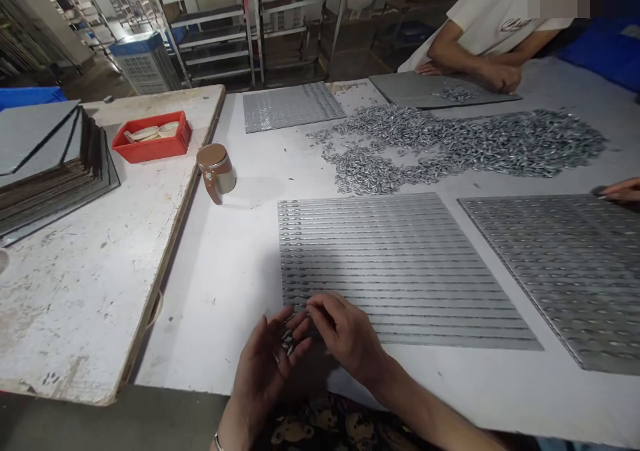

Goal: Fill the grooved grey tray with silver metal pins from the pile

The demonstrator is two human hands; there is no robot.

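Note:
My left hand (260, 364) is turned palm up and cupped, holding several small silver leaf-shaped pieces (287, 342). Beside it, my right hand (350, 334) is pinched closed over the lower left corner of a grey lined board (395, 257). Whatever sits between those fingertips is too small and hidden to make out. Dark stripes run across the board, and short columns of the same silver pieces (293, 237) lie along its left edge. Beyond the board spreads a big loose pile of these pieces (520, 144).
To the right lies another board (565, 264) covered with pieces, a person's hand (623, 189) at its edge. Across the table a person's arms (475, 64) rest over a board. Leftward are a brown-lidded mug (217, 167), a red bin (153, 145) and stacked boards (50, 164).

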